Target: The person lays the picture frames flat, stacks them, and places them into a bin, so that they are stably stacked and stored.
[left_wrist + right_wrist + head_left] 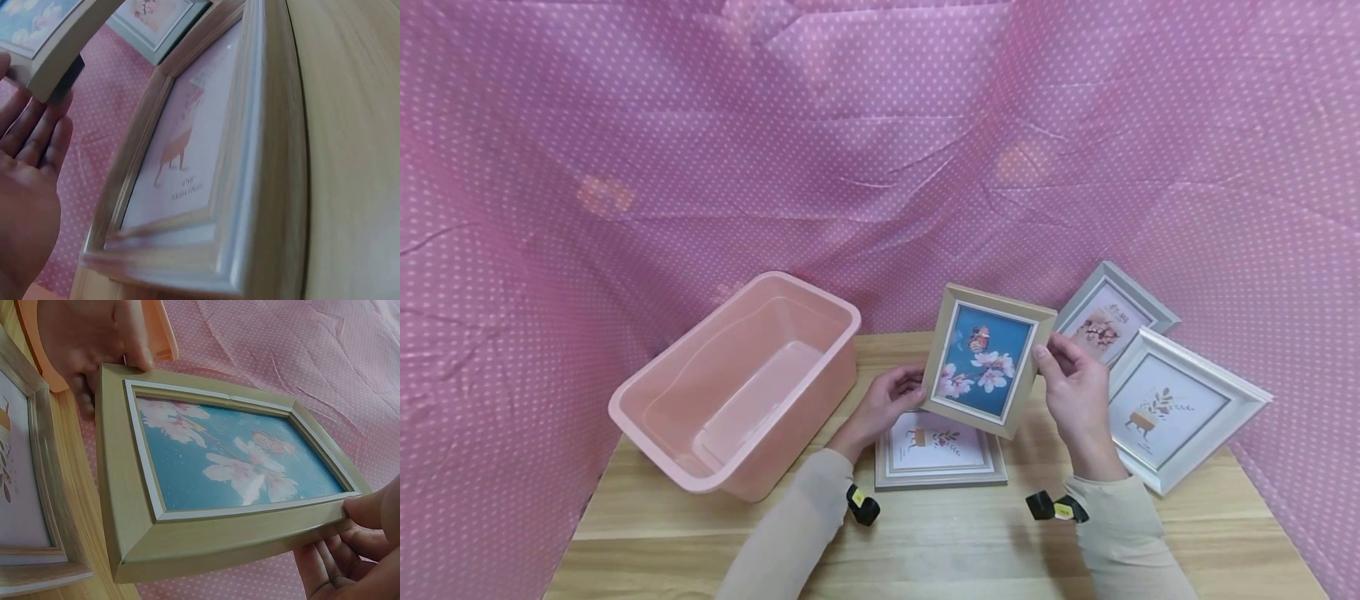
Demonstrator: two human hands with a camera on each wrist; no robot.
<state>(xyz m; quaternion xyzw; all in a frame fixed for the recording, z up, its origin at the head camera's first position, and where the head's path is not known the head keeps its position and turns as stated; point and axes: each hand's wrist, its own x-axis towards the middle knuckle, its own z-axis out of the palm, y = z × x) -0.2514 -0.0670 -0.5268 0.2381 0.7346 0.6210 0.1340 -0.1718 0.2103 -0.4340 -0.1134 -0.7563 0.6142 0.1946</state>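
Note:
Both hands hold up a tan picture frame (934, 367) with a blue print of pink blossoms and a butterfly. My left hand (886, 406) grips its lower left edge, fingers behind and thumb at the front. On the right side, my right hand (1078, 400) pinches the border, thumb on the front and fingers underneath, as the right wrist view shows. Below the raised frame a second, wood-toned picture frame (940, 482) lies on the table, its upper part hidden. It fills much of the left wrist view, where the tan frame's corner (39, 81) rests against the left fingers.
An empty pink plastic bin (805, 417) stands at left on the wooden table (955, 550). To the right, a silver-white picture frame (1195, 450) overlaps a grey-green one (1153, 304) behind it. Pink dotted cloth (880, 167) hangs around the back and sides.

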